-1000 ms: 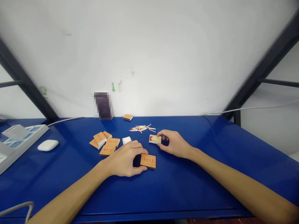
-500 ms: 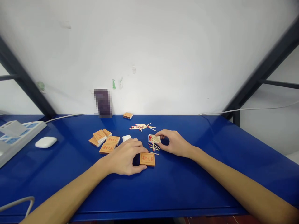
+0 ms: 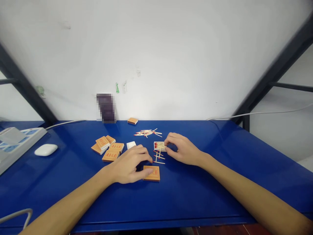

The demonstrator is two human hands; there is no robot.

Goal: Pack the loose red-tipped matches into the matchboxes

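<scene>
My left hand [image 3: 133, 164] is open, its thumb over the left part of an orange matchbox [image 3: 153, 176] lying flat on the blue table. Its index fingertip is beside a few loose matches [image 3: 160, 158] with red heads, some crossing each other. Past these lies an open white matchbox tray [image 3: 156, 148] filled with matches, red heads to the left. My right hand [image 3: 182, 148] has thumb and fingers closed at the tray's right end; its fingers hide that end. A small white object [image 3: 131, 144] lies just beyond my left hand, partly hidden by it.
Several orange matchboxes [image 3: 102, 142] are heaped on the left, and a single matchbox [image 3: 132, 121] sits by the wall. A pile of matches [image 3: 146, 133] lies behind the tray. Farther left are a white rounded case [image 3: 46, 149] and a power strip [image 3: 36, 132].
The orange matchbox has shifted slightly towards me, and my left hand's grip on it has loosened. The loose matches beside the tray lie differently. My right hand stays at the tray's end.
</scene>
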